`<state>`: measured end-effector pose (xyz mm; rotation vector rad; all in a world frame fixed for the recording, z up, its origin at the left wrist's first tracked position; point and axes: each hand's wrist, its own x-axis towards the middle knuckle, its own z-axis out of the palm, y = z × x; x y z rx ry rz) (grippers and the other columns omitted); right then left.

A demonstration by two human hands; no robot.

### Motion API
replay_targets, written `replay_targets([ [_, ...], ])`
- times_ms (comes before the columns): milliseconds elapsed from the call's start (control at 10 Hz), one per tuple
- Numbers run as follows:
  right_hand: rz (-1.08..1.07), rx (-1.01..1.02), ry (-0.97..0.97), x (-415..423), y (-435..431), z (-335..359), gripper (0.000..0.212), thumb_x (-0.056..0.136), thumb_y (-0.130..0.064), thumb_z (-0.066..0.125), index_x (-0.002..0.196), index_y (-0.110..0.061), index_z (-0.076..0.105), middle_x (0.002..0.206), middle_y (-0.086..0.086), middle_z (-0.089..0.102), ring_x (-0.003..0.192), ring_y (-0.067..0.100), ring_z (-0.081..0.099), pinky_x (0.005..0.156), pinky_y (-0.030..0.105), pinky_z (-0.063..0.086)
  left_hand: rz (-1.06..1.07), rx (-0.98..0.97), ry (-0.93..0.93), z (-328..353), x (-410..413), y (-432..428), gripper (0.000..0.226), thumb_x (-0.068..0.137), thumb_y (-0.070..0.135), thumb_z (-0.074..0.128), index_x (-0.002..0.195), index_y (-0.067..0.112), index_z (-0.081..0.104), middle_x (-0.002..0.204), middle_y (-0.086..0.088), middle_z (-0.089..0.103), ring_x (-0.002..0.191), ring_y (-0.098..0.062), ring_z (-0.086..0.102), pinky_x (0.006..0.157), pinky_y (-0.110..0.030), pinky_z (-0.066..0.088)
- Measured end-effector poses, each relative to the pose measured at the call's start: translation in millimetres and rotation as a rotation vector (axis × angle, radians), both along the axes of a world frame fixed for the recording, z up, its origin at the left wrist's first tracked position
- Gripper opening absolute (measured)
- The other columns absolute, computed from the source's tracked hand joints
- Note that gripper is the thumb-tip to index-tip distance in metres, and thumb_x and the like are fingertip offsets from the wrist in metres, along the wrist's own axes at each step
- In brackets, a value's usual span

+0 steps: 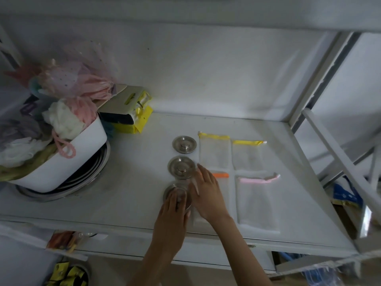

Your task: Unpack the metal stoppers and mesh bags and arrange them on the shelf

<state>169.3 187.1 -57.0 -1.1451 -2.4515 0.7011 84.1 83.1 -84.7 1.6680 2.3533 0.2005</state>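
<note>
Three round metal stoppers lie in a column on the white shelf (127,182): the far stopper (184,143), the middle stopper (181,167) and the near stopper (175,191). My left hand (172,213) covers the near stopper, fingers curled over its rim. Right of the column lie several flat mesh bags: two yellow-trimmed bags (214,153) (247,155), a pink-trimmed bag (255,201) and an orange-trimmed bag (221,175). My right hand (206,193) rests flat on the orange-trimmed bag, fingertips next to the middle stopper. A film of clear wrapping seems to lie between my hands.
A white tub (68,162) stuffed with pastel mesh and cloth sits on stacked metal pans at the left. Behind it lie yellow-carded packages (132,112). The shelf's metal frame post (321,79) rises at the right. Lower shelves hold packets (61,273).
</note>
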Motion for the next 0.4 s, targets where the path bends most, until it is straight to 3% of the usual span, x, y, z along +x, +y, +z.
replay_targets([
  [100, -0.112, 0.010, 0.000, 42, -12, 12, 0.036, 0.097, -0.025, 0.045, 0.131, -0.017, 0.052, 0.138, 0.003, 0.053, 0.125, 0.022, 0.048, 0.106, 0.031, 0.036, -0.011, 0.006, 0.041, 12, 1, -5, 0.066, 0.099, 0.045, -0.001, 0.147, 0.011, 0.029, 0.155, -0.019, 0.027, 0.133, -0.031, 0.046, 0.098, -0.037, 0.051],
  [200, -0.190, 0.000, -0.064, 86, -22, 33, 0.028, 0.096, -0.023, 0.046, 0.118, -0.018, 0.061, 0.118, 0.003, 0.065, 0.106, 0.022, 0.060, 0.089, 0.034, 0.048, 0.047, 0.008, -0.061, 41, -1, -14, 0.048, 0.103, 0.033, 0.029, 0.149, 0.021, 0.021, 0.160, -0.003, 0.016, 0.134, -0.022, 0.041, 0.103, -0.038, 0.046],
  [300, -0.199, 0.025, -0.155, 122, -33, 63, 0.025, 0.096, -0.025, 0.044, 0.114, -0.019, 0.061, 0.110, 0.001, 0.065, 0.098, 0.020, 0.062, 0.080, 0.033, 0.051, -0.023, -0.028, 0.081, 71, -2, -24, 0.040, 0.099, 0.028, 0.041, 0.139, 0.024, 0.035, 0.142, -0.003, 0.047, 0.118, -0.022, 0.054, 0.092, -0.038, 0.051],
  [400, -0.175, 0.063, -0.231, 147, -42, 91, 0.023, 0.096, -0.029, 0.044, 0.110, -0.022, 0.060, 0.108, -0.003, 0.065, 0.093, 0.017, 0.063, 0.079, 0.033, 0.052, -0.071, -0.102, 0.115, 97, 0, -32, 0.033, 0.095, 0.028, 0.047, 0.127, 0.024, 0.048, 0.123, -0.001, 0.061, 0.113, -0.021, 0.059, 0.091, -0.034, 0.051],
])
